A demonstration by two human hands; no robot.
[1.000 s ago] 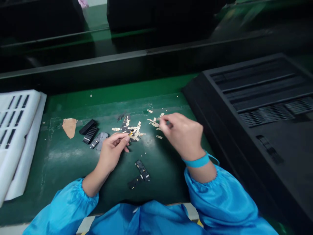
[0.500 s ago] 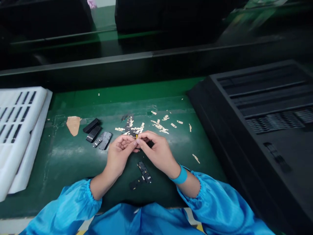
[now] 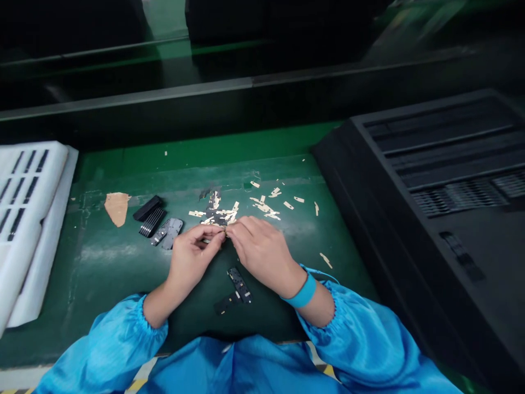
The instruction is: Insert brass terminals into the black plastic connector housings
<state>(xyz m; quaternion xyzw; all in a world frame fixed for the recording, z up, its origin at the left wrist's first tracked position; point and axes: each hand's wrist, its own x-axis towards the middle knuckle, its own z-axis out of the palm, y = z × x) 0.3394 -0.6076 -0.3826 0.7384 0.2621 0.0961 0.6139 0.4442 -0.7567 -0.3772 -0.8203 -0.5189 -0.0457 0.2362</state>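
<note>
My left hand (image 3: 192, 256) and my right hand (image 3: 262, 251) meet over the middle of the green mat, fingertips pinched close together. Whatever small piece they pinch is mostly hidden by the fingers, so its kind cannot be made out. Just beyond the fingertips lies a pile of small cream strips (image 3: 219, 213) mixed with dark bits. Between my wrists, on the mat, rest thin black electronic parts (image 3: 240, 284), one crossing the end of another. Left of my left hand are dark grey flat parts (image 3: 172, 232) and a stack of black slotted pieces (image 3: 151, 216).
More cream strips (image 3: 266, 207) lie scattered to the right of the pile. A tan paper-like scrap (image 3: 117, 208) is at the left. White foam trays (image 3: 36, 219) with slots stand at the left edge, and a large black tray (image 3: 430, 241) fills the right. A dark ledge (image 3: 205, 98) runs behind.
The fingers of my right hand have closed in and turned over the pinch point. A yellow bit seen between the fingertips before is now mostly hidden. The whole view has shifted slightly.
</note>
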